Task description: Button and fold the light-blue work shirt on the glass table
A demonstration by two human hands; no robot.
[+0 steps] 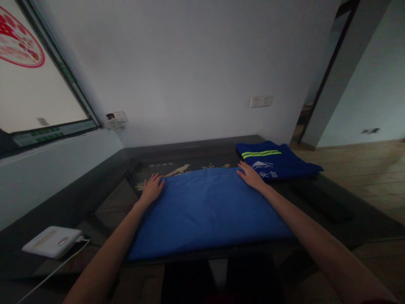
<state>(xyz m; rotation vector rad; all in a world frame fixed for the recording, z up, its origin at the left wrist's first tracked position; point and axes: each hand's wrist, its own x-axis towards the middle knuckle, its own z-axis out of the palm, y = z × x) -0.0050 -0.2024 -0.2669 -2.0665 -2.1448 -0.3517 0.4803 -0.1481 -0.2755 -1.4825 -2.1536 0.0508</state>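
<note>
A light blue cloth [209, 211], perhaps a garment, lies spread flat on the dark table, its near edge along the table's front. My left hand [152, 188] rests at its far left corner, fingers stretched out. At the far right corner lies my right hand [251, 175], also with fingers extended and flat. Just beyond the right hand is a folded dark blue garment [284, 159] with yellow-green stripes and white lettering. A few soft creases run across the light blue cloth. What kind of garment it is, I cannot tell.
On the left of the dark table [196, 148] sits a white device [52, 241] with a cable plugged in. A dark flat object [321, 200] lies at the right. Wall sockets [261, 101] are above the table, and a window [41, 76] is at upper left.
</note>
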